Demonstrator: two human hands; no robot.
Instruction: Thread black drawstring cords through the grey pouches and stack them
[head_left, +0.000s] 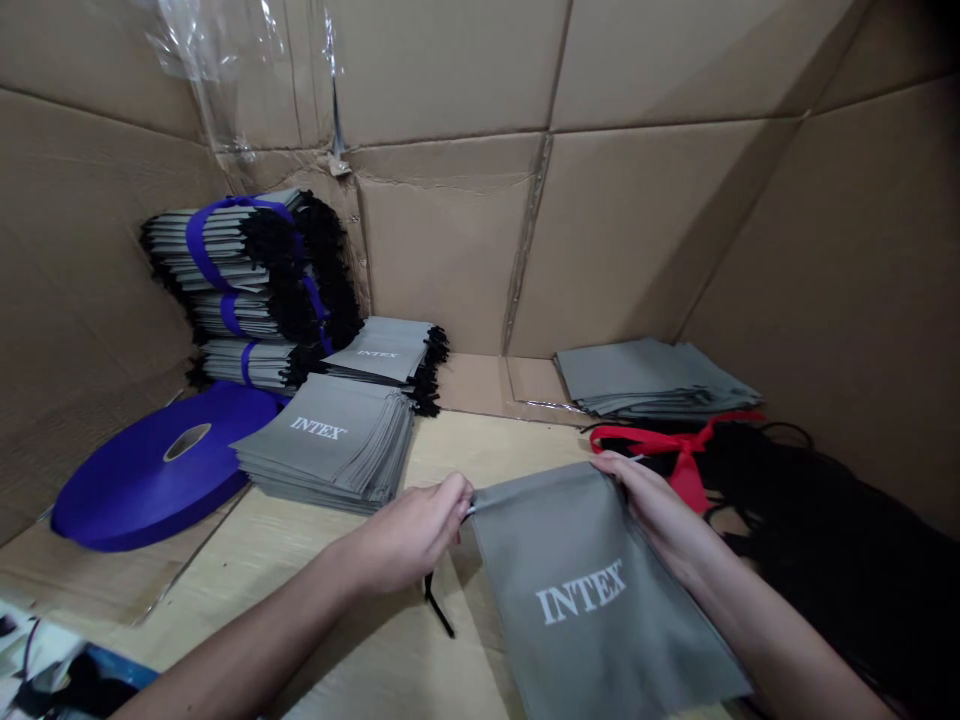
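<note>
A grey fabric bag point(592, 590) with white INTEX lettering hangs between my hands above the table. My left hand point(431, 525) is closed at the bag's upper left corner, where a thin light-coloured rod tip shows and a black cord point(437, 605) dangles below. My right hand point(637, 485) pinches the upper right corner, with another light tip sticking out beside the fingers. To the left of the bag lies a stack of grey INTEX bags point(322, 440). Behind that stack, more bags point(382, 350) have black cord ends along one side.
Bundles of bags tied with purple ribbon point(244, 290) stand at the back left, behind a purple ribbon roll point(161, 465). Grey pieces point(652, 375) lie back right, near a red ribbon point(686, 465) and black cords point(840, 540). Cardboard walls point(450, 250) surround the table point(285, 560).
</note>
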